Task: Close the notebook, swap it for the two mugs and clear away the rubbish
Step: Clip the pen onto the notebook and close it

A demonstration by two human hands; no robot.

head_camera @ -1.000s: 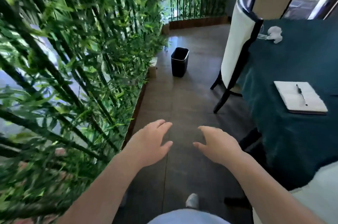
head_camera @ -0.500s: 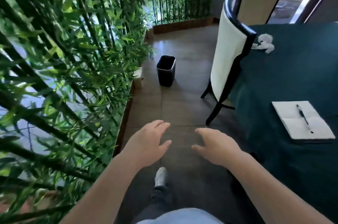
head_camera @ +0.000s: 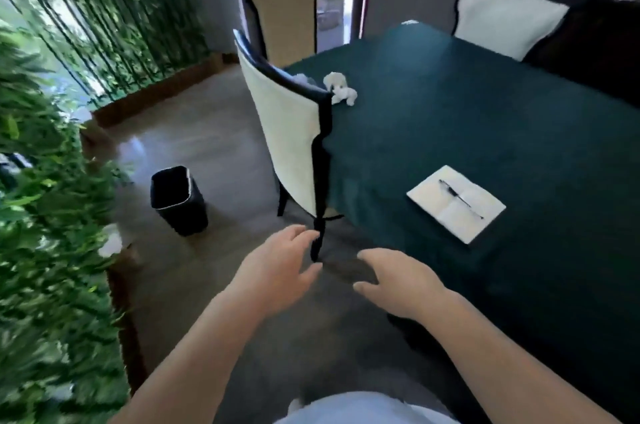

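Note:
An open white notebook (head_camera: 455, 204) lies near the front edge of the table, which is covered in a dark green cloth (head_camera: 485, 119). A black pen (head_camera: 459, 198) rests across its pages. Crumpled white paper (head_camera: 341, 89) sits at the table's far left edge, partly behind a chair back. My left hand (head_camera: 277, 269) and my right hand (head_camera: 401, 283) hover over the floor in front of the table, fingers spread, holding nothing. No mugs are in view.
A cream chair with a black frame (head_camera: 294, 136) stands at the table's left side. A black waste bin (head_camera: 178, 200) stands on the tiled floor left of it. Bamboo plants (head_camera: 52, 181) line the left. More chairs (head_camera: 502, 22) stand beyond the table.
The view has swung right and closer to the table, bringing more of the tabletop and far chairs into sight. Both hands stay open in front of me.

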